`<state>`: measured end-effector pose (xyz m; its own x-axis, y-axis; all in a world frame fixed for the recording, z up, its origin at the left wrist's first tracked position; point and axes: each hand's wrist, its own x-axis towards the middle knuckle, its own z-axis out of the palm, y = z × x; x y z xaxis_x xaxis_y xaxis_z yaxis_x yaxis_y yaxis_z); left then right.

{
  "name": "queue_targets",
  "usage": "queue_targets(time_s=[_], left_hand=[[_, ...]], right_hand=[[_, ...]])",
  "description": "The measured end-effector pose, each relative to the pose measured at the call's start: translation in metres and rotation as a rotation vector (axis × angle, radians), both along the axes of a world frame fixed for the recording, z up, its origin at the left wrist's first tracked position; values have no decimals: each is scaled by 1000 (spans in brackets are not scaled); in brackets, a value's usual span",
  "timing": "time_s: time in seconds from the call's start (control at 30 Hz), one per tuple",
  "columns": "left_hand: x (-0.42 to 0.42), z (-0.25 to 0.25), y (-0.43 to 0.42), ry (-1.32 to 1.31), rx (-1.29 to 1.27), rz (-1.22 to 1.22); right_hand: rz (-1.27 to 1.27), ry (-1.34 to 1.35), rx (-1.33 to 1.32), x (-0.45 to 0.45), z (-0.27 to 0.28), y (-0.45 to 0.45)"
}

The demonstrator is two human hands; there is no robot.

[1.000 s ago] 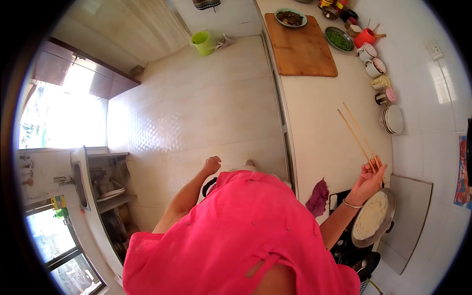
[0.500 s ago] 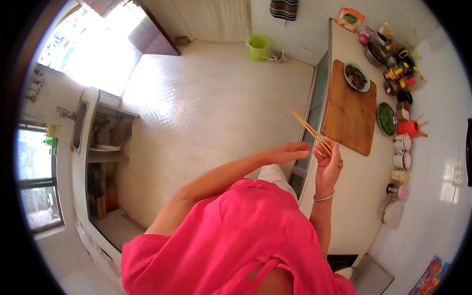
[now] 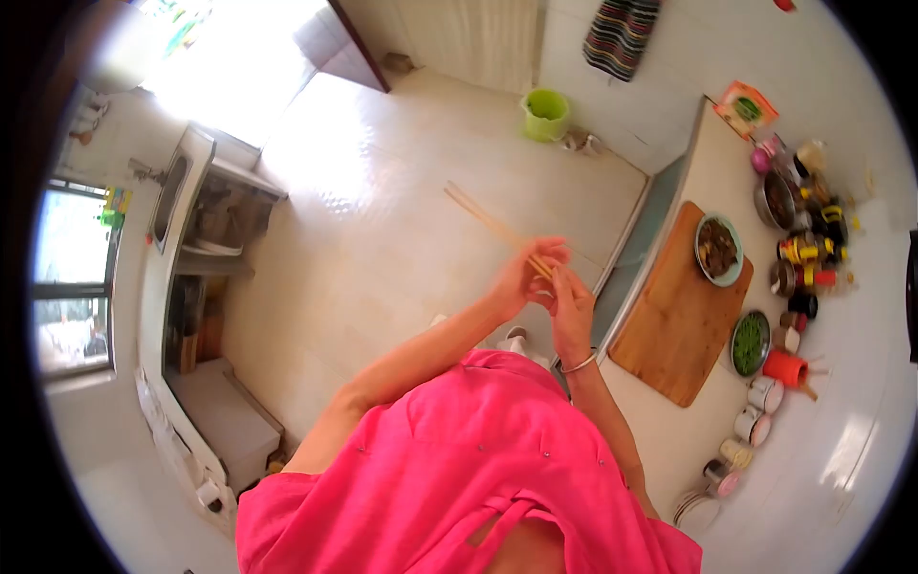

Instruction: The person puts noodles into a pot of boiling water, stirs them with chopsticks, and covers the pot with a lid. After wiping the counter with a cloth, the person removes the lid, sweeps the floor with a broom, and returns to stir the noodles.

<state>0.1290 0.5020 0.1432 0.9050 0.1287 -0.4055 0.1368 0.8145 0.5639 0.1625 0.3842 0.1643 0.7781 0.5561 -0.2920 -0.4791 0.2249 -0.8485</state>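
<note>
A pair of light wooden chopsticks (image 3: 490,223) points away over the floor, slightly blurred. Their near ends pass between my two hands, in front of my pink top. My left hand (image 3: 524,282) is curled at the chopsticks, with fingers bent around them. My right hand (image 3: 572,311), with a bangle at the wrist, pinches their near end right beside it. To the right, a wooden cutting board (image 3: 674,330) lies on the counter. On its far part stands a pale green bowl (image 3: 737,273) of dark brown food.
A metal dish of chopped greens (image 3: 752,342) sits beside the board. Bottles (image 3: 803,251), a red holder (image 3: 784,367) and white mugs (image 3: 753,426) line the wall. A green bucket (image 3: 546,115) stands on the floor. The sink (image 3: 172,199) is at the left.
My left hand has closed in on the chopsticks beside my right hand. Both hands and the chopsticks have shifted left, away from the counter. The view has turned.
</note>
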Motion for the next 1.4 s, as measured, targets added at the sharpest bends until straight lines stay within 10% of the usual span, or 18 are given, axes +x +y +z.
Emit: queue_targets(time_s=[0.3,0.73,0.9,1.07,1.13,1.3,1.4], left_hand=[[-40,-34,210,176,82,636],[-48,-42,501,437,282,824],[14,-27,604,410,307,884],[89,2,695,304,392,957],[114,18,723,284,386,991],[166,65,781,235,459,1035],[174,72,809,222,421,1059]], right_hand=[[320,-54,-248,79,-58,121],[669,-325,-1210,192,-250,176],[742,-249,-1207,248,-229,273],[777,-564,-1042,409,-334,405],[784,-432,-998,437,-229,533],[755,-1206,-588,499,-155,793],[816,-1108,-410,490,-98,923]])
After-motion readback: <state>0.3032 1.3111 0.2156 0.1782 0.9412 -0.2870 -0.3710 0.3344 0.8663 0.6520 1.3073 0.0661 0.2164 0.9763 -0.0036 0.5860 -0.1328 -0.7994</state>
